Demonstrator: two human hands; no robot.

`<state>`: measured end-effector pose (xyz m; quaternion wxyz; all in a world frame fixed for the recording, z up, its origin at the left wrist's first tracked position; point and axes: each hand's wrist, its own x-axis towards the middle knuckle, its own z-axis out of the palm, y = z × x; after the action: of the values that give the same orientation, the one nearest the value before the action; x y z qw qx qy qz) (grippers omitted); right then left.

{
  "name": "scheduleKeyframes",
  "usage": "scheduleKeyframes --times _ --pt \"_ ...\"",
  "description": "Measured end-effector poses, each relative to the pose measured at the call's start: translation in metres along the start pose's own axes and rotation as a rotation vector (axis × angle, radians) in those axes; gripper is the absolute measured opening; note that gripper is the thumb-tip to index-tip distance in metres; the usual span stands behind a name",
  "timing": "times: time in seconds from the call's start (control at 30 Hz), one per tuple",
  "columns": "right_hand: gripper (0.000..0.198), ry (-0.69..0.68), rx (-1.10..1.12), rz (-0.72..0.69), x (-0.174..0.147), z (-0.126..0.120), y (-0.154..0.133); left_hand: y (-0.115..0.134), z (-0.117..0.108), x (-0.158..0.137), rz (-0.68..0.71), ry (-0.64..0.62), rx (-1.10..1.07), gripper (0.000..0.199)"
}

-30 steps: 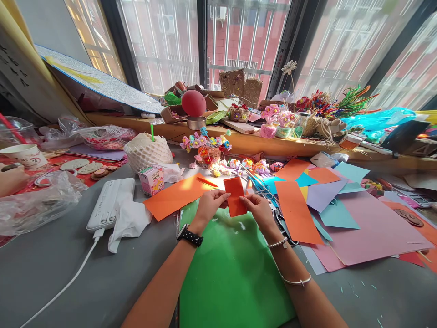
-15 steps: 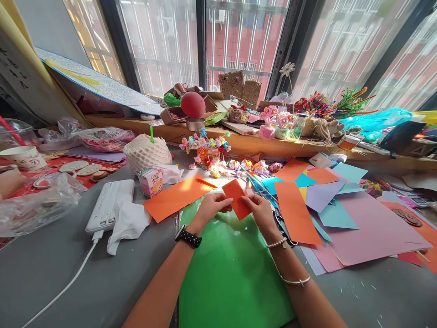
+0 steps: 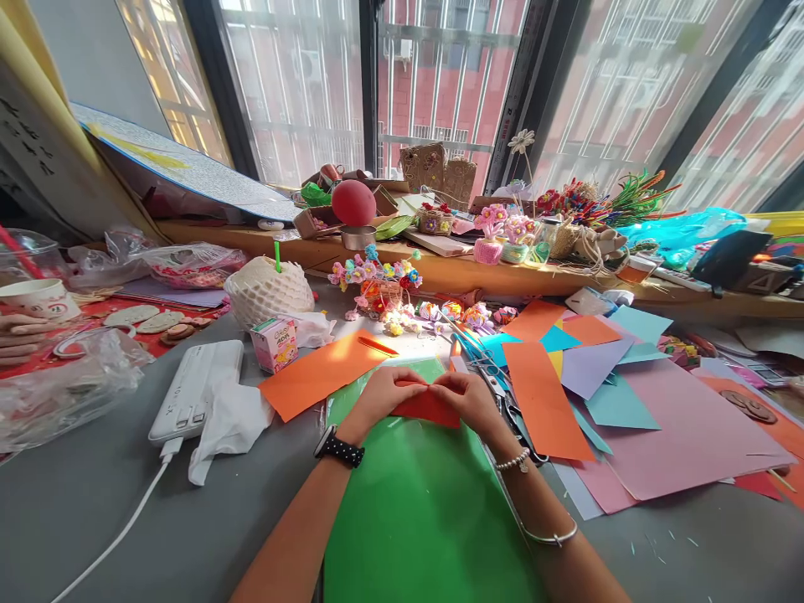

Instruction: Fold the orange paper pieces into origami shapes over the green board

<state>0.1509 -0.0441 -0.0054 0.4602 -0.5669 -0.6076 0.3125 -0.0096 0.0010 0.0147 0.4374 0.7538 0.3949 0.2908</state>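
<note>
My left hand (image 3: 388,394) and my right hand (image 3: 470,402) meet above a glossy green sheet (image 3: 420,511). Between them is a small piece of orange-red paper (image 3: 433,408), its upper edge pinched by both hands' thumbs and fingers. The paper's lower part shows beneath my fingers; the fingers hide part of its top. A long orange paper strip (image 3: 314,381) lies left of my left hand, with a thin orange-red pen-like item (image 3: 378,346) on it. Another orange strip (image 3: 545,402) lies to the right, near scissors (image 3: 496,385) partly hidden by my right hand.
Pink, purple and blue papers (image 3: 684,427) spread over the right side. On the left are a white power bank (image 3: 198,389) with a cable, a tissue (image 3: 232,423), a small drink carton (image 3: 275,345) and a net-wrapped coconut (image 3: 269,293). Another person's hand (image 3: 22,335) rests at the far left.
The orange-red paper has turned from upright to sideways and come lower, with both hands now close together at its top edge. Another person's hand has appeared at the far left.
</note>
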Motion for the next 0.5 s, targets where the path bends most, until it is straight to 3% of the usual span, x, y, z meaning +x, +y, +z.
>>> scheduleKeyframes --times 0.5 --pt "0.021 -0.010 -0.215 0.040 0.000 -0.012 -0.003 -0.005 -0.008 0.001 -0.043 0.029 0.079 0.023"
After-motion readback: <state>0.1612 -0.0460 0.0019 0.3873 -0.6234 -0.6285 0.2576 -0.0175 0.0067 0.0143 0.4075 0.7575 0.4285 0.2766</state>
